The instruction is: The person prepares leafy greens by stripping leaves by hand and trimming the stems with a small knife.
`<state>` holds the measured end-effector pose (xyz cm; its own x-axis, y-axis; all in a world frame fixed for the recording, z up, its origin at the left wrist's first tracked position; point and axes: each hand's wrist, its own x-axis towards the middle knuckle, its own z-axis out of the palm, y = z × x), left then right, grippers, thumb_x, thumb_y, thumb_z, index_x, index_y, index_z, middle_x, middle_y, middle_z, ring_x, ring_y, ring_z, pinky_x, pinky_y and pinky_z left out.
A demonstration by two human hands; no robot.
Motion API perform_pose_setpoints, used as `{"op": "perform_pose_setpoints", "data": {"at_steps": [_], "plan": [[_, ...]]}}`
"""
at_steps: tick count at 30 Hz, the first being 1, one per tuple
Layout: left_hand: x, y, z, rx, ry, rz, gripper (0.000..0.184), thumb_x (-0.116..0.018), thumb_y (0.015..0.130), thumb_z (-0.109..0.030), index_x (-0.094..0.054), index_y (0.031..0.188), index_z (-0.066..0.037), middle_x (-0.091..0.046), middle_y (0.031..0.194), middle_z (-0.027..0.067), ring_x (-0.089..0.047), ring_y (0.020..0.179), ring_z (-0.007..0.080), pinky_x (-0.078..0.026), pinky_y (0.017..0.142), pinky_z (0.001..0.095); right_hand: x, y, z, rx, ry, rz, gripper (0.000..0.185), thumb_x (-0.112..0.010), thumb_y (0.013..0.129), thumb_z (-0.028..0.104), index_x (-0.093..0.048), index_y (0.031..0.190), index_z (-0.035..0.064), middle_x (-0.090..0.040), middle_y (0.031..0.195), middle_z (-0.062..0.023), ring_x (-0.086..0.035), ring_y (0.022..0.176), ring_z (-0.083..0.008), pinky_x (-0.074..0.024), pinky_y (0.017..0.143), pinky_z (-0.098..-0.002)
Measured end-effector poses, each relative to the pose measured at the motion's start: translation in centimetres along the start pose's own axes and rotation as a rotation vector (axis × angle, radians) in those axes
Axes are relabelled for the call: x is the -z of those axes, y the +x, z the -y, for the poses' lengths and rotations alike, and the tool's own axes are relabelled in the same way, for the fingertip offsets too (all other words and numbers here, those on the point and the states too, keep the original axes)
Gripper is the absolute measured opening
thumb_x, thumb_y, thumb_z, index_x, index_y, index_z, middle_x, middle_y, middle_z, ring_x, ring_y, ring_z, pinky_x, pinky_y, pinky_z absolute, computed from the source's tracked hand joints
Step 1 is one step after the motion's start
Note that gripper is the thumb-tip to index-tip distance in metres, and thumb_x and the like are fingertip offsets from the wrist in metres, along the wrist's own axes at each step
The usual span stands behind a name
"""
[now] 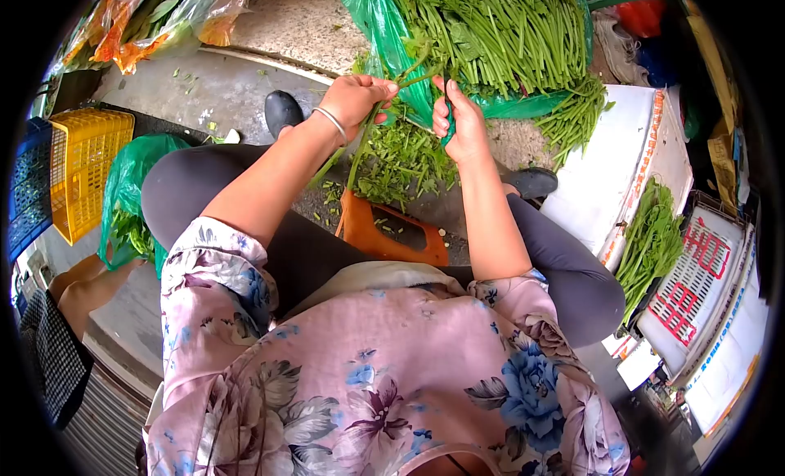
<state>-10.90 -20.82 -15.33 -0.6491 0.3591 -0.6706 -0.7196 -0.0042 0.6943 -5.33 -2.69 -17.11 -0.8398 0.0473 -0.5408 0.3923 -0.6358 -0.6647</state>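
My left hand (pixel 357 105), with a bangle on its wrist, pinches a few leafy green stems (pixel 361 153); their ends hang down below the fingers. Close on its right, my right hand (pixel 463 126) is closed around a slim green-handled knife (pixel 449 129), its blade hardly visible. Under both hands lies a pile of loose leaves and trimmings (pixel 401 161) on the ground. Just beyond them, a large heap of green stalks (pixel 507 38) rests on a green plastic bag (pixel 380 26).
An orange stool (pixel 372 239) stands between my legs. To the left are a yellow crate (pixel 90 173), a blue crate (pixel 29 186) and another green bag (pixel 123 181) beside a person's bare leg (pixel 90 296). At right, a white box (pixel 601 161) and more greens (pixel 652 247) stand near a printed basket (pixel 691 280).
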Motion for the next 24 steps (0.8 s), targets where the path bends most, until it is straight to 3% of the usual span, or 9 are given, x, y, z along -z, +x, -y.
{"op": "perform_pose_setpoints", "data": {"at_steps": [5, 11, 13, 17, 18, 20, 24], "plan": [[0.4, 0.0, -0.2, 0.014, 0.031, 0.074, 0.01, -0.059, 0.08, -0.009, -0.056, 0.083, 0.001, -0.056, 0.072, 0.0039, -0.051, 0.063, 0.0115, -0.039, 0.046, 0.023, 0.6, 1.2, -0.5, -0.057, -0.153, -0.043, 0.023, -0.055, 0.084, 0.03, -0.056, 0.095, 0.0096, -0.039, 0.055, 0.004, -0.034, 0.043, -0.0052, -0.0252, 0.037, -0.0194], [1.0, 0.3, -0.3, 0.067, 0.001, 0.003, 0.012, -0.059, 0.081, -0.01, -0.056, 0.083, 0.001, -0.056, 0.073, 0.005, -0.051, 0.062, 0.0116, -0.038, 0.045, 0.0224, 4.5, -0.3, -3.8, -0.221, -0.375, -0.162, 0.036, -0.053, 0.085, 0.033, -0.052, 0.116, 0.0136, -0.035, 0.054, 0.0071, -0.029, 0.042, -0.0034, -0.0218, 0.037, -0.0188], [1.6, 0.7, -0.3, 0.014, -0.142, 0.022, 0.01, -0.055, 0.083, -0.009, -0.055, 0.084, 0.001, -0.055, 0.074, 0.0045, -0.051, 0.064, 0.0116, -0.039, 0.046, 0.0218, 5.4, -0.9, -5.0, -0.439, -0.845, -0.156, 0.039, -0.054, 0.085, 0.032, -0.051, 0.117, 0.0104, -0.037, 0.054, 0.0069, -0.028, 0.042, -0.0038, -0.0211, 0.037, -0.0193], [2.7, 1.5, -0.6, 0.006, -0.215, 0.048, 0.013, -0.048, 0.088, -0.012, -0.053, 0.092, -0.001, -0.054, 0.087, 0.0051, -0.05, 0.072, 0.01, -0.04, 0.053, 0.0183, 4.1, -1.6, -4.7, -0.628, -0.551, 0.208, 0.045, -0.05, 0.087, 0.029, -0.042, 0.123, 0.0026, -0.035, 0.054, 0.0064, -0.027, 0.042, -0.0034, -0.0217, 0.036, -0.018], [2.6, 1.5, -0.7, -0.004, -0.275, 0.032, 0.014, -0.047, 0.088, -0.012, -0.053, 0.094, -0.001, -0.054, 0.088, 0.0058, -0.05, 0.072, 0.0101, -0.041, 0.054, 0.0185, 3.6, -1.5, -4.5, -0.632, -0.552, 0.216, 0.045, -0.05, 0.087, 0.029, -0.042, 0.123, 0.0026, -0.035, 0.054, 0.0064, -0.027, 0.042, -0.0034, -0.0217, 0.036, -0.018], [2.8, 1.7, -0.8, -0.011, -0.341, 0.024, 0.015, -0.046, 0.088, -0.013, -0.051, 0.097, 0.0, -0.054, 0.092, 0.0076, -0.051, 0.073, 0.0105, -0.043, 0.057, 0.0196, 1.8, -2.0, -3.3, -0.602, -0.296, 0.502, 0.043, -0.046, 0.089, 0.027, -0.042, 0.122, 0.0004, -0.034, 0.054, 0.0059, -0.028, 0.042, -0.0031, -0.0229, 0.037, -0.0168], [3.1, 1.9, -1.0, -0.031, -0.368, 0.066, 0.016, -0.046, 0.088, -0.013, -0.051, 0.096, 0.0, -0.054, 0.092, 0.0084, -0.052, 0.075, 0.0118, -0.046, 0.061, 0.0219, -0.6, -2.5, -1.8, -0.571, -0.232, 0.672, 0.038, -0.047, 0.088, 0.023, -0.046, 0.119, -0.0002, -0.034, 0.054, 0.0056, -0.029, 0.043, -0.0025, -0.0228, 0.036, -0.0155]]}}
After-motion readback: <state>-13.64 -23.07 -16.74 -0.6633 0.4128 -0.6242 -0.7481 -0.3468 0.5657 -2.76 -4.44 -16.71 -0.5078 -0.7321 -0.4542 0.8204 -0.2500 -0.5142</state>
